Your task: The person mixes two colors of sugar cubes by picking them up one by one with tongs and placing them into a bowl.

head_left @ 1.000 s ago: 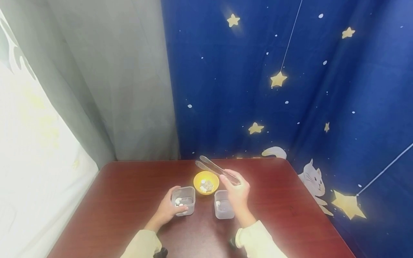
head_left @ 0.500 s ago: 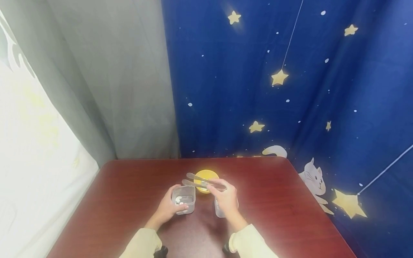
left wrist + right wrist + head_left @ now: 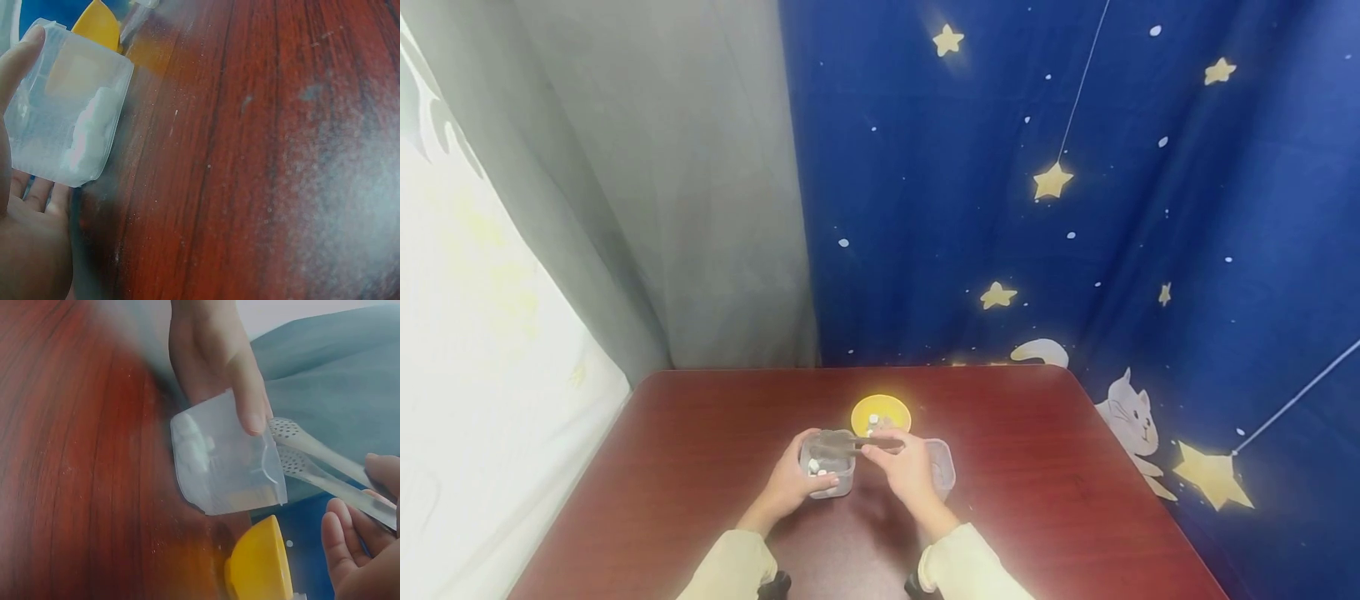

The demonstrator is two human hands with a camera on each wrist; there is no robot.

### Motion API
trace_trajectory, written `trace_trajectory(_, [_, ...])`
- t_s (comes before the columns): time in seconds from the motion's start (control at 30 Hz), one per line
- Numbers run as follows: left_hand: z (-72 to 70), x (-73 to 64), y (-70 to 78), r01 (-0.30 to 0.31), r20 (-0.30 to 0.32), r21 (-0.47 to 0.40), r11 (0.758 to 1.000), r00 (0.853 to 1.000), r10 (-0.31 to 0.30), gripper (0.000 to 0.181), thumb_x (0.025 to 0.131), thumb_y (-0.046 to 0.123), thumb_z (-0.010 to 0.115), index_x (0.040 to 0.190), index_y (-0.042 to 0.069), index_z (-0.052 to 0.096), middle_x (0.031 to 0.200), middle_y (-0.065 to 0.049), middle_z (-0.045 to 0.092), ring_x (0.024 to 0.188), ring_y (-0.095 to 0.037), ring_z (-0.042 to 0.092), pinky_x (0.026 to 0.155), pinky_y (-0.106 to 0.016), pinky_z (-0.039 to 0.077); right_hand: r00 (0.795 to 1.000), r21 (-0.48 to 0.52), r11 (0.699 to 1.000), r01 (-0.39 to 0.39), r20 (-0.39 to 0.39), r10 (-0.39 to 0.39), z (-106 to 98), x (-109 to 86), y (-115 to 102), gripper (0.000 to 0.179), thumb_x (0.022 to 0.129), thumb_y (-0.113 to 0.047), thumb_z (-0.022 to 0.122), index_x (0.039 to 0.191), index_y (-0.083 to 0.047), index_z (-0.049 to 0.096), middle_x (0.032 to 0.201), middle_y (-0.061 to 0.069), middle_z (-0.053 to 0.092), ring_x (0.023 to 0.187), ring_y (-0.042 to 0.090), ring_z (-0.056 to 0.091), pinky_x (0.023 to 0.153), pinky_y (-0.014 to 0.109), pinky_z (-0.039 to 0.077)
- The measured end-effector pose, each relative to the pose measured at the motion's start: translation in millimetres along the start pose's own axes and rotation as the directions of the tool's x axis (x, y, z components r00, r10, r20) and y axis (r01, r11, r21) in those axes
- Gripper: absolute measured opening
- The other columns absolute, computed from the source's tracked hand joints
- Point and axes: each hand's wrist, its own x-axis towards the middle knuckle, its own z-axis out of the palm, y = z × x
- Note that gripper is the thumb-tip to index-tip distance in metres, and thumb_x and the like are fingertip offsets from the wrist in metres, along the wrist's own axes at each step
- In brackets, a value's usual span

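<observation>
Seemingly mid-transfer, I've left fingers (image 3: 39, 195) wrapped round the translucent container (image 3: 228, 469), right fingers (image 3: 337, 534) pinching perforated tongs (image 3: 337, 489) at its mouth; the next move calls for steadiness.

No words, labels, brands, numbers or signs can be read near or beyond the left hand (image 3: 785, 485) or right hand (image 3: 912, 473).

pale cream sleeves (image 3: 728, 571), small black pieces (image 3: 775, 586) beside cuffs (image 3: 763, 560), fingers (image 3: 338, 540) bare

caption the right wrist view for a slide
Left hand grips a tub, right hand holds tongs, yellow bowl nearby.
</observation>
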Motion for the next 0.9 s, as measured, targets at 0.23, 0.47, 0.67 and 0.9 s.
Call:
trace_trajectory(0.23, [-0.5,-1.0,-0.1,0.013,0.015,-0.001,1.0,1.0,-0.013,0.095,0.062,0.023,0.093,0.141,0.009,0.041,0.127,-0.011,0.056,0.109,-0.024,0.056,0.096,-0.046,0.043,0.999,-0.096,0.995,0.033,0.031,-0.03,10,-0.5,5,0.024,0.074,-0.014,0.083,0.095,-0.005,0.076,0.092,0.005,0.072,0.08,0.02,0.068,0.068,0.029,0.055])
trace_trajectory(0.47, [-0.5,-0.2,0.2,-0.002,0.008,-0.011,1.0,1.0,0.002,0.095,0.061,0.021,0.093,0.14,0.009,0.043,0.126,-0.01,0.057,0.111,-0.026,0.056,0.097,-0.047,0.041,0.996,-0.14,0.988,0.069,0.058,-0.062,17,-1.3,8,0.025,0.074,-0.011,0.082,0.095,0.0,0.074,0.093,0.008,0.072,0.079,0.022,0.07,0.067,0.029,0.056])
trace_trajectory(0.67, [-0.2,0.0,0.6,-0.012,0.013,-0.032,0.999,1.0,0.012,0.093,0.061,0.02,0.093,0.139,0.009,0.043,0.126,-0.011,0.057,0.111,-0.026,0.056,0.098,-0.047,0.041,0.996,-0.169,0.983,0.078,0.064,-0.068,20,0.6,11,0.022,0.072,-0.011,0.083,0.091,-0.003,0.075,0.091,0.006,0.072,0.077,0.022,0.07,0.067,0.028,0.055])
trace_trajectory(0.9, [-0.6,0.0,-0.3,-0.011,0.011,-0.005,1.0,1.0,0.011,0.094,0.062,0.022,0.093,0.14,0.009,0.043,0.127,-0.011,0.057,0.111,-0.026,0.056,0.097,-0.047,0.042,0.995,-0.177,0.981,0.083,0.072,-0.071,22,-0.1,11,0.02,0.074,-0.011,0.082,0.091,-0.004,0.075,0.089,0.003,0.073,0.077,0.018,0.07,0.067,0.026,0.055])
